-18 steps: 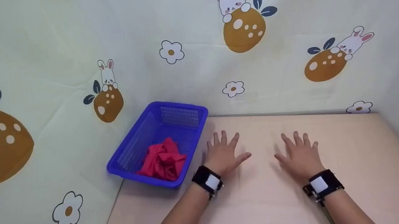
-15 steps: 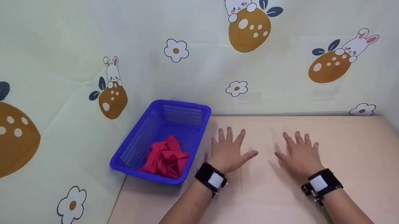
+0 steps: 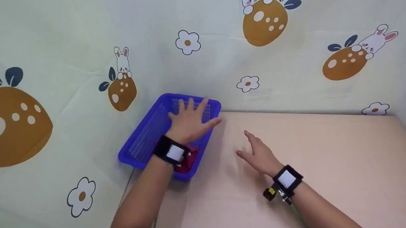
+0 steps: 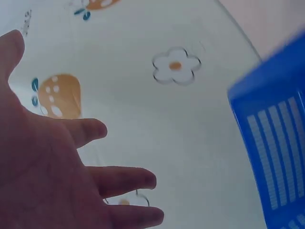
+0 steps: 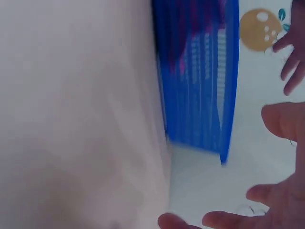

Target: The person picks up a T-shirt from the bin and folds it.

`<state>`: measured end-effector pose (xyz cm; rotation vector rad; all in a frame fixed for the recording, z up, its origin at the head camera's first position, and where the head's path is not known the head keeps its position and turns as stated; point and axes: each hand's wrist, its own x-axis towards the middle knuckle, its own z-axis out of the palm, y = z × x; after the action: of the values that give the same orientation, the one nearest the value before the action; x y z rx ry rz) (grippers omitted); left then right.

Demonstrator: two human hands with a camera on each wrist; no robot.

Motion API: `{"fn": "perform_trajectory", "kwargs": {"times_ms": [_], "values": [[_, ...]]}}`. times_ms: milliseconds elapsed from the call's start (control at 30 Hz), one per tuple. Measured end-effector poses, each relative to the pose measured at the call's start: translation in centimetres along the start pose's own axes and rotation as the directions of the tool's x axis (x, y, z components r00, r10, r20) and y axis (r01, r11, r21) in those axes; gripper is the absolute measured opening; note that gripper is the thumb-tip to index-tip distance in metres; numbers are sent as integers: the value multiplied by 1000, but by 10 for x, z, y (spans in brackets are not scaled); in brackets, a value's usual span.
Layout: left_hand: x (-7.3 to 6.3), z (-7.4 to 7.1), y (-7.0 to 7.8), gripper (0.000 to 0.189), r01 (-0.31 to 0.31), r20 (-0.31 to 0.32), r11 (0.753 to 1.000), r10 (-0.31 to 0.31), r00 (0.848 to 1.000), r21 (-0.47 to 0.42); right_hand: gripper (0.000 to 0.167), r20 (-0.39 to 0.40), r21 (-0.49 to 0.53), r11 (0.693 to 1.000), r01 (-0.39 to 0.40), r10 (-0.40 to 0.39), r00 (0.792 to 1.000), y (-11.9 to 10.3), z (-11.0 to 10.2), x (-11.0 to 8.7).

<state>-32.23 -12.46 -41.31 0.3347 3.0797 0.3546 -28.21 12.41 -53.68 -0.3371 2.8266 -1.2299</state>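
Note:
A blue plastic basket (image 3: 128,160) with slotted sides stands at the table's back left. Crumpled red cloth (image 3: 189,162) lies inside it, partly hidden behind my left wrist. Above the basket my left hand (image 3: 188,123) spreads its fingers and holds nothing. The left wrist view shows that palm with straight fingers, apart from the basket's wall (image 4: 276,152). My right hand (image 3: 262,157) is to the right of the basket, over the table, its thumb and fingers extended with nothing between them. In the right wrist view the basket's side (image 5: 200,105) is blurred.
The pale pink table (image 3: 330,175) stretches right of the basket. A light curtain (image 3: 220,61) printed with rabbits, fruit and flowers rises behind and to the left, close to the basket. Each wrist wears a black strap (image 3: 288,181).
My left hand has moved left from the table to above the basket. The right hand has moved left and turned toward the basket. The head view has shifted slightly.

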Motion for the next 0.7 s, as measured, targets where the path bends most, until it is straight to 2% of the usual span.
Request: {"fn": "perform_trajectory", "kwargs": {"times_ms": [67, 133, 167, 233, 300, 367, 400, 467, 567, 633, 700], "values": [[2, -8, -28, 108, 76, 80, 997, -75, 994, -6, 84, 56, 179, 983, -43, 33, 998, -15, 18, 4], [4, -11, -54, 115, 129, 193, 992, -125, 973, -5, 83, 116, 357, 930, -89, 51, 992, -29, 35, 8], [4, -11, -66, 119, 147, 255, 989, -140, 957, -6, 82, 145, 441, 890, -113, 54, 988, -35, 43, 9], [7, -7, -84, 125, 180, 377, 984, -162, 912, -12, 82, 198, 593, 790, -153, 42, 979, -46, 57, 13], [10, 1, -96, 129, 205, 482, 979, -169, 860, -23, 81, 235, 697, 691, -191, 32, 971, -54, 67, 17], [12, 11, -104, 130, 234, 557, 971, -165, 814, -54, 81, 260, 758, 615, -220, 26, 965, -60, 77, 20], [12, 16, -106, 129, 242, 582, 968, -156, 798, -73, 81, 267, 777, 587, -228, 22, 964, -62, 81, 21], [13, 26, -108, 127, 229, 615, 967, -113, 780, -114, 81, 276, 799, 553, -238, 15, 961, -66, 88, 22], [15, 36, -109, 124, 171, 638, 974, -40, 769, -145, 76, 272, 821, 523, -228, -8, 962, -70, 95, 24], [17, 40, -109, 122, 121, 651, 984, -6, 759, -131, 70, 265, 848, 481, -223, -20, 964, -73, 98, 25], [18, 40, -107, 118, 80, 658, 992, 2, 753, -95, 65, 253, 869, 444, -218, -21, 967, -78, 101, 27]]}}
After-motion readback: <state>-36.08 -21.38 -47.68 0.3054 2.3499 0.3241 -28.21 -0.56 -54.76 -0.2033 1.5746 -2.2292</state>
